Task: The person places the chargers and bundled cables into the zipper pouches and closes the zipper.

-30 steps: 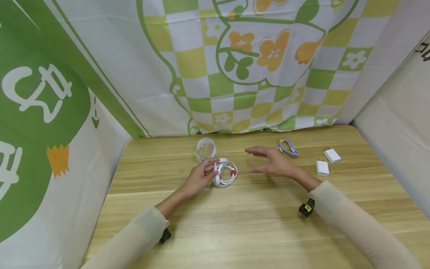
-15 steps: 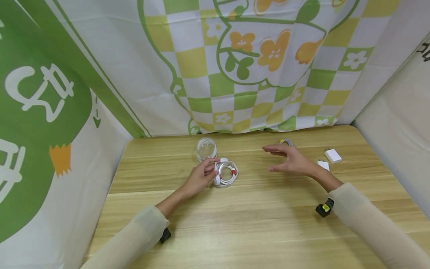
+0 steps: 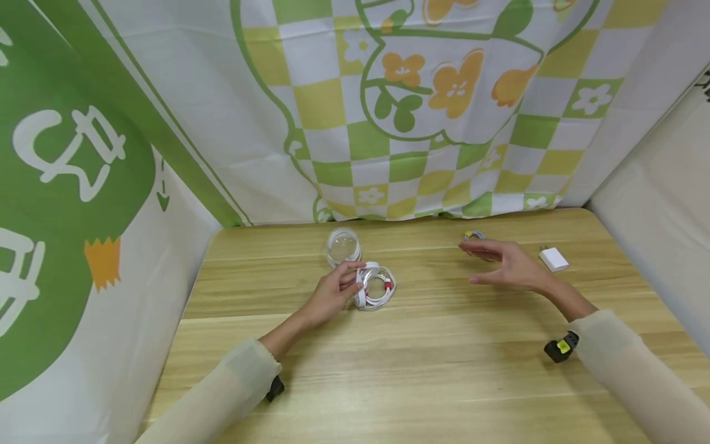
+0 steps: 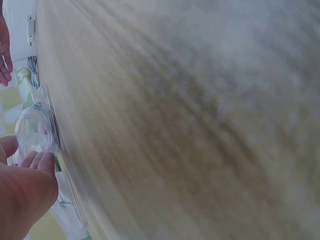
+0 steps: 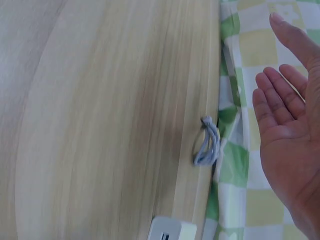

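Observation:
My left hand (image 3: 331, 291) pinches the edge of a clear round case (image 4: 34, 131) with a white rim, which stands tilted on the table. Overlapping it in the head view is a coiled white cable (image 3: 383, 301) with red ties. Right behind lies a second clear round case (image 3: 342, 245) with white coils along its edge. Fingers extended and thumb apart, my right hand (image 3: 513, 266) hovers over the table with nothing in its grasp. It partly covers a coiled grey-purple cable (image 5: 209, 145) with a yellow tie in the head view.
A white charger plug (image 3: 553, 259) lies at the back right of the wooden table (image 3: 388, 370); a second is hidden behind my right hand in the head view. Patterned cloth (image 3: 388, 166) hangs along the back edge, with fabric walls on both sides.
My right hand has moved right, away from the clear cases, and now covers part of the grey-purple cable and one charger plug. The left hand keeps its hold in the same place.

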Action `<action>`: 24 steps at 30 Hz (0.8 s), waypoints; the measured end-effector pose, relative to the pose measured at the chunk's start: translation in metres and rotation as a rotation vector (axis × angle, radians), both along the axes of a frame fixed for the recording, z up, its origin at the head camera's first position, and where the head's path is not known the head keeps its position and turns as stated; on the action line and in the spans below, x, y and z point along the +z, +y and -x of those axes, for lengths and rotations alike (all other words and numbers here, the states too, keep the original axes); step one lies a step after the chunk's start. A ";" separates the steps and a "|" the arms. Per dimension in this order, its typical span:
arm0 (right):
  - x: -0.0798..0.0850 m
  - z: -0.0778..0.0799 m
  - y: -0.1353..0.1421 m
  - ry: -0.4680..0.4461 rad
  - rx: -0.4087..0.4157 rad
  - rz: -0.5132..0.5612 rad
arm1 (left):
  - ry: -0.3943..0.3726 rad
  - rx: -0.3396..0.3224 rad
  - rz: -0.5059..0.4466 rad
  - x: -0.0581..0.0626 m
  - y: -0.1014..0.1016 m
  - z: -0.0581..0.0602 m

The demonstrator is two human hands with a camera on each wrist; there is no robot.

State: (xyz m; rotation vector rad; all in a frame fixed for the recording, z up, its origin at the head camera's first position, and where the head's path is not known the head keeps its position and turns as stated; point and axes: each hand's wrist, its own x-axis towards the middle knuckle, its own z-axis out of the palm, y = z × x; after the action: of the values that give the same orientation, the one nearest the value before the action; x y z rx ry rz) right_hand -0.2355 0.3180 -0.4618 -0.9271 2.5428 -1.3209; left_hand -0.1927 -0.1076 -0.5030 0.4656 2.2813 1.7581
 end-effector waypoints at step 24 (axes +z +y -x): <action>0.002 -0.016 0.055 -0.031 -0.151 0.074 | 0.002 -0.013 -0.031 -0.003 -0.001 0.002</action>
State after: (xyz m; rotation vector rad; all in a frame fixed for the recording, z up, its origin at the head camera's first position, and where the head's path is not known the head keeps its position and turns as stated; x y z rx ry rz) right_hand -0.2190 0.3726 -0.4602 -0.7318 2.6011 -1.4671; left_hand -0.1947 -0.1082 -0.5058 0.4877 2.2501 1.7899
